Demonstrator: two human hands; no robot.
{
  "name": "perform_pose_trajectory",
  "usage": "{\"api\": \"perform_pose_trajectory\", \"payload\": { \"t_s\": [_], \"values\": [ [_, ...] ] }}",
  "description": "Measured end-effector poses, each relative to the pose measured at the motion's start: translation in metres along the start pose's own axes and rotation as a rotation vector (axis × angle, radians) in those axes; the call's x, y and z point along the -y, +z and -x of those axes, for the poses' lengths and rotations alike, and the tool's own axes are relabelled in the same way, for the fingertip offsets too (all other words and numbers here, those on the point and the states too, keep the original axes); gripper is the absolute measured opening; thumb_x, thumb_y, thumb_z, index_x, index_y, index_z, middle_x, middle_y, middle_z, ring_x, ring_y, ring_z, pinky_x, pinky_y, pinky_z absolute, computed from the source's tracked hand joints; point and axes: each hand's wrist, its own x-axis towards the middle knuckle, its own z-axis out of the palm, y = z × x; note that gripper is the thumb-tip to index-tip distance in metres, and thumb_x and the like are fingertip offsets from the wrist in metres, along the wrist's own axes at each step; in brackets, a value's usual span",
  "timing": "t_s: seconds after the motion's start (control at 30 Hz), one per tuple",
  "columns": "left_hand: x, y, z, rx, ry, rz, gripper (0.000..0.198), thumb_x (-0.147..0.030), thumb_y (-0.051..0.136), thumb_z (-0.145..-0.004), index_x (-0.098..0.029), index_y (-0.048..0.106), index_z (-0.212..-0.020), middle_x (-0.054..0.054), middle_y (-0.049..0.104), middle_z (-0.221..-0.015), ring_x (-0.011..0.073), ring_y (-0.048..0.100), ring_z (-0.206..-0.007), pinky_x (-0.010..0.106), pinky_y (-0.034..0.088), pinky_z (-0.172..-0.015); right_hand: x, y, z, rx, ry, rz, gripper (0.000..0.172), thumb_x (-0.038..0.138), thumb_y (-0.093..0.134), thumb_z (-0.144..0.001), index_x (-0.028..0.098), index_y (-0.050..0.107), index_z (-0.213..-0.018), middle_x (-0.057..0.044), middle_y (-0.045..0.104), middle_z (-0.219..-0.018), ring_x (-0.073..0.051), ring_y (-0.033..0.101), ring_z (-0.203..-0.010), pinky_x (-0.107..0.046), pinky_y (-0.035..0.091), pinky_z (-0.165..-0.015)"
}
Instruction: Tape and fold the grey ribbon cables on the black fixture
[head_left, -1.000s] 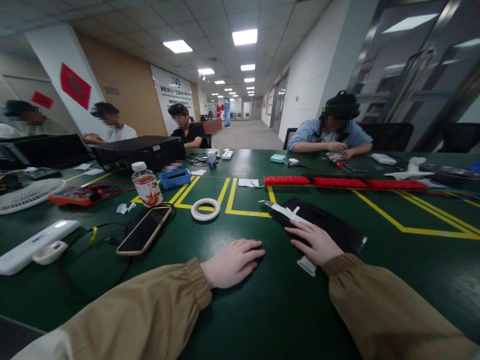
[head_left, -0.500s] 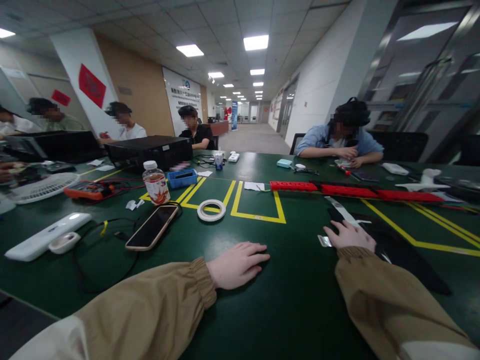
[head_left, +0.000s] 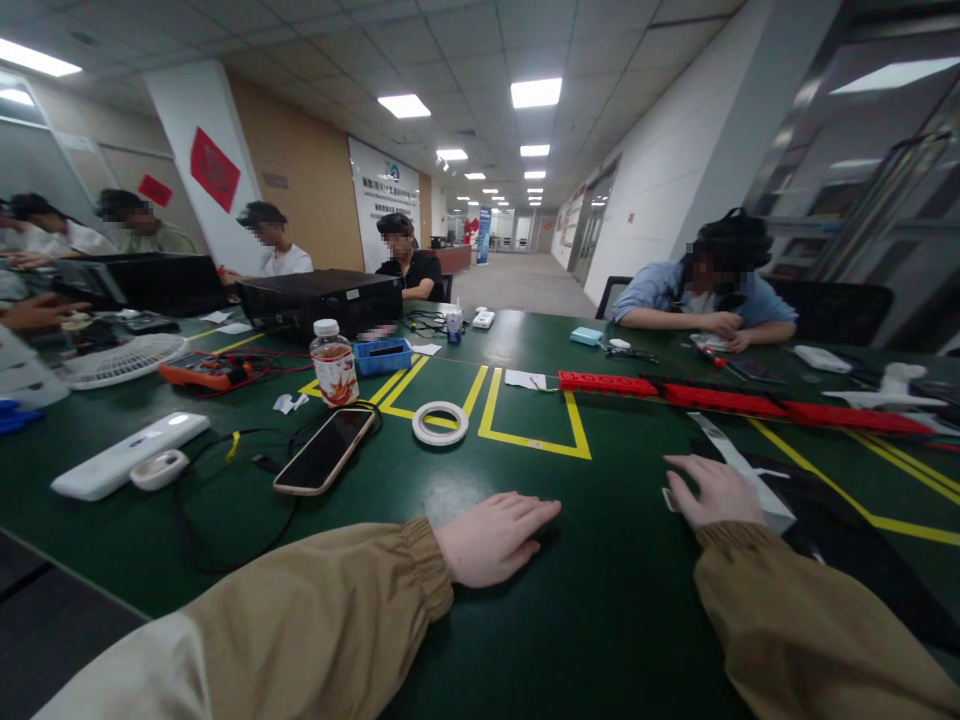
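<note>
My left hand (head_left: 496, 540) is palm down over the green table (head_left: 592, 620), its fingers stretched out and holding nothing. My right hand (head_left: 712, 492) also has its fingers extended, thumb side toward the left, and grips nothing. Just right of it a pale glossy strip (head_left: 741, 468) lies across a flat black sheet or bag (head_left: 870, 550). Partly behind the right fingers shows a small silvery piece (head_left: 668, 499). Beyond my left hand lie a white roll of tape (head_left: 440, 439) and a phone (head_left: 328, 452).
A drink bottle (head_left: 334, 372), blue tray (head_left: 382, 355), orange multimeter (head_left: 196, 371), cables and white devices (head_left: 131, 455) occupy the left. Red strips (head_left: 724, 400) run across the right behind yellow tape outlines (head_left: 540, 443). A co-worker in blue (head_left: 652, 295) sits opposite; other people sit further left.
My right hand's fingers have shifted off the pale strip, which now shows more fully beside the hand. My left hand's fingers are closer together. The whole view has swung slightly left.
</note>
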Motion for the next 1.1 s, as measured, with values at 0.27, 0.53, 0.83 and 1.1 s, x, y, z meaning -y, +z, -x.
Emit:
{"api": "perform_pose_trajectory", "payload": {
  "t_s": [0.27, 0.53, 0.83, 1.1],
  "values": [
    [0.0, 0.002, 0.001, -0.036, -0.022, 0.014, 0.064, -0.012, 0.041, -0.084, -0.012, 0.016, -0.143, 0.013, 0.029, -0.146, 0.0215, 0.031, -0.132, 0.036, 0.031, -0.108, 0.108, 0.002, 0.058, 0.06, -0.862, -0.276, 0.031, 0.019, 0.035, -0.088, 0.019, 0.062, -0.102, -0.009, 0.064, -0.097, -0.021, 0.058, -0.088, -0.039, 0.049, -0.076],
    [0.004, 0.006, 0.001, -0.013, -0.02, 0.02, 0.055, -0.014, 0.041, -0.083, -0.012, 0.032, -0.137, 0.013, 0.039, -0.141, 0.021, 0.036, -0.129, 0.038, 0.03, -0.108, 0.136, -0.001, 0.079, 0.119, -0.864, -0.371, 0.033, 0.02, 0.041, -0.087, 0.018, 0.055, -0.117, -0.009, 0.061, -0.108, -0.021, 0.055, -0.098, -0.038, 0.048, -0.082],
    [0.005, 0.004, 0.0, -0.019, -0.009, 0.026, 0.053, -0.014, 0.041, -0.082, -0.01, 0.035, -0.134, 0.012, 0.043, -0.137, 0.0199, 0.038, -0.127, 0.034, 0.03, -0.108, 0.129, 0.006, 0.076, 0.12, -0.856, -0.395, 0.037, 0.019, 0.04, -0.087, 0.019, 0.051, -0.123, -0.01, 0.06, -0.112, -0.02, 0.055, -0.1, -0.037, 0.048, -0.083],
    [0.006, 0.006, 0.0, -0.027, -0.005, 0.005, 0.05, -0.015, 0.041, -0.084, -0.008, 0.037, -0.133, 0.012, 0.044, -0.136, 0.0197, 0.039, -0.126, 0.032, 0.029, -0.108, 0.129, 0.002, 0.076, 0.136, -0.846, -0.378, 0.037, 0.019, 0.04, -0.088, 0.019, 0.051, -0.123, -0.01, 0.06, -0.113, -0.02, 0.055, -0.101, -0.037, 0.047, -0.083]
  ]
}}
